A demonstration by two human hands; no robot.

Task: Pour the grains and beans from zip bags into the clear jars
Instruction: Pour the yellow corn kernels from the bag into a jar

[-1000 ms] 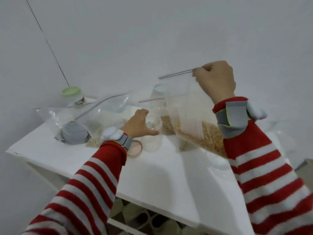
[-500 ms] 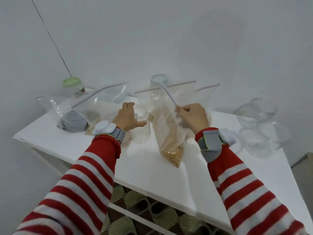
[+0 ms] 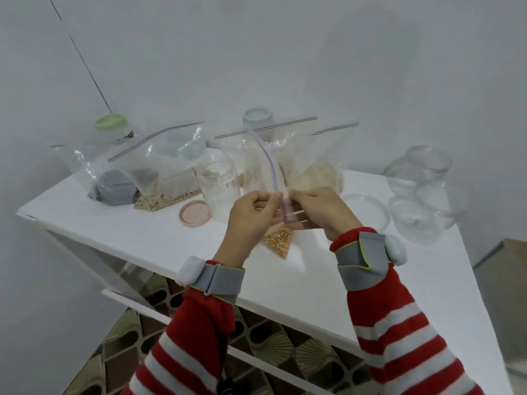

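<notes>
On the white surface (image 3: 114, 223), centre frame, the corn zip bag (image 3: 278, 243) now stands lowered beside the open clear jar (image 3: 218, 192) (its pink lid (image 3: 195, 213) lies left). The left hand (image 3: 251, 215) has quit the jar to join the right hand (image 3: 319, 209), each pinching the seal, probably to open it.

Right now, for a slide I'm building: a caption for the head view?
The left hand and right hand pinch the zip of the corn bag beside an open jar.
</notes>
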